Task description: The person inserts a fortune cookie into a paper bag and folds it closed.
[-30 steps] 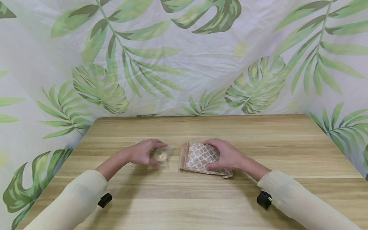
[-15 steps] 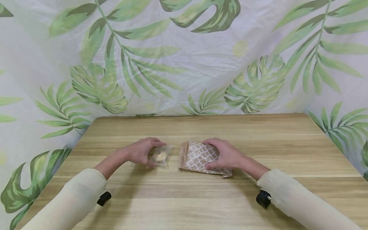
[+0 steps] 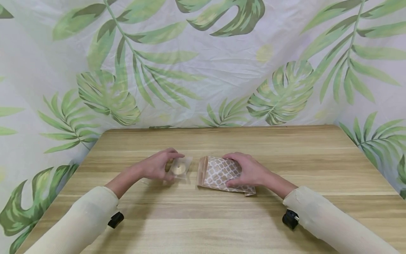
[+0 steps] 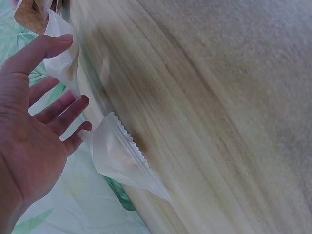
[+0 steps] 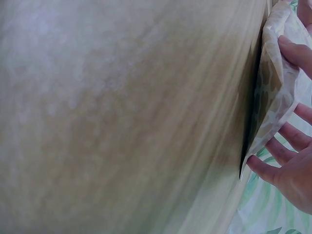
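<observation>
Paper bag (image 3: 219, 174) sits gripped by the right hand (image 3: 248, 170); the left hand (image 3: 158, 165), loosely spread, flanks a clear packet (image 3: 179, 169), grip impossible to tell.

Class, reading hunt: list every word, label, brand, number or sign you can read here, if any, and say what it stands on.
None can be read in any view.
Patterned paper bag: white lattice print, no visible lettering.
Clear packet: no readable label.
Leafy backdrop: leaf print only.
Black wrist devices: too small to read any marking.

Arms (image 3: 127, 180) forward, fingers (image 4: 70, 117) slightly bent
</observation>
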### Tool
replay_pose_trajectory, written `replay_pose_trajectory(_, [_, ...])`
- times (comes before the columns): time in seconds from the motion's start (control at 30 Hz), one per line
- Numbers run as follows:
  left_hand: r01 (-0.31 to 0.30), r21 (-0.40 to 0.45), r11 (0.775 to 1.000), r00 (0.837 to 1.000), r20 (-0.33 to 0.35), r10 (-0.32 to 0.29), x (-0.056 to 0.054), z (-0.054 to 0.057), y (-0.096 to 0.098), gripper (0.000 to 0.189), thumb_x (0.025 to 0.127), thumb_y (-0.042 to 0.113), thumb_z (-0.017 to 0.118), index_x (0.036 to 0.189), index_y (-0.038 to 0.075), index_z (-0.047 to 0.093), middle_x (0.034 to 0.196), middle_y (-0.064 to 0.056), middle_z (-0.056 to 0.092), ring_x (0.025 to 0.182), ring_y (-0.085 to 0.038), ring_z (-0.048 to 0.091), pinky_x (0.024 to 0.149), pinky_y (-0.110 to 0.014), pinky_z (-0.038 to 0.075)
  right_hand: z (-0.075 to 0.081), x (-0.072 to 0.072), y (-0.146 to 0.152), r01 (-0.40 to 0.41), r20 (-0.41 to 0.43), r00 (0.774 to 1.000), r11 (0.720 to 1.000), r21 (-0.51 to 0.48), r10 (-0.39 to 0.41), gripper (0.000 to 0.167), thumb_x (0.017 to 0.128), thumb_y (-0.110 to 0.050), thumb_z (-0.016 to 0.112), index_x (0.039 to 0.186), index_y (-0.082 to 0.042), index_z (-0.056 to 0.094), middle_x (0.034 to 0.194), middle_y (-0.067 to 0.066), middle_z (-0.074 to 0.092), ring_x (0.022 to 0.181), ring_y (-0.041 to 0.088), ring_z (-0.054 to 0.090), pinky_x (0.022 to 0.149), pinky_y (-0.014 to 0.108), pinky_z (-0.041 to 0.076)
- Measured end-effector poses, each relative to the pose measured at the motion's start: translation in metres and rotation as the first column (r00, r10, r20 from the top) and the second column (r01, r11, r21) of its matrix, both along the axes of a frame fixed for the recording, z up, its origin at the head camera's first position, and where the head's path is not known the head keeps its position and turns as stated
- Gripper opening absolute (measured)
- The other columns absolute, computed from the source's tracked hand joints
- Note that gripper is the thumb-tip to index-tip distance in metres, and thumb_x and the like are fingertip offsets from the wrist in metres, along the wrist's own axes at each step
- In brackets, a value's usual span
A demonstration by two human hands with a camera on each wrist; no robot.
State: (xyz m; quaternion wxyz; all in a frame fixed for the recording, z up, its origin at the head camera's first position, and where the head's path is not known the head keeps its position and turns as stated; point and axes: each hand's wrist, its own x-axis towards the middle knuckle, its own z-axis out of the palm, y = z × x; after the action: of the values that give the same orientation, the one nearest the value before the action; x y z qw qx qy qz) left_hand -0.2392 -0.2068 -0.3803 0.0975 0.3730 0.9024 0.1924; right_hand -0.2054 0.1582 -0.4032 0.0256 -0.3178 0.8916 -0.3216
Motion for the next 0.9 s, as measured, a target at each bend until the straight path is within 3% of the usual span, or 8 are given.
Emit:
replay_pose_trajectory(0.33, [0.019,0.082,0.996,1.000,-0.016,-0.018,0.000,0.002,0.003,0.074,0.076,0.015,0.086,0.140,-0.006,0.058,0.128,-0.019,0.060,0.115,-0.035,0.060,0.097,-0.056,0.051,-0.001,0.001,0.000,0.006,0.001,1.000,1.000,-0.012,-0.006,0.086,0.071,-0.035,0.095,0.142,-0.002,0.058,0.141,0.016,0.062,0.132,0.038,0.056,0.111,0.054,0.043])
replay_pose_trajectory(0.9, [0.033,0.150,0.988,0.999,-0.028,-0.029,0.005,0.012,0.013,0.071,0.076,0.016,0.086,0.139,-0.003,0.060,0.129,-0.019,0.061,0.118,-0.036,0.060,0.101,-0.057,0.049,-0.001,0.001,0.001,-0.009,-0.017,1.000,0.999,-0.042,0.008,0.078,0.073,-0.026,0.094,0.138,-0.002,0.057,0.134,0.013,0.064,0.123,0.033,0.060,0.106,0.053,0.047])
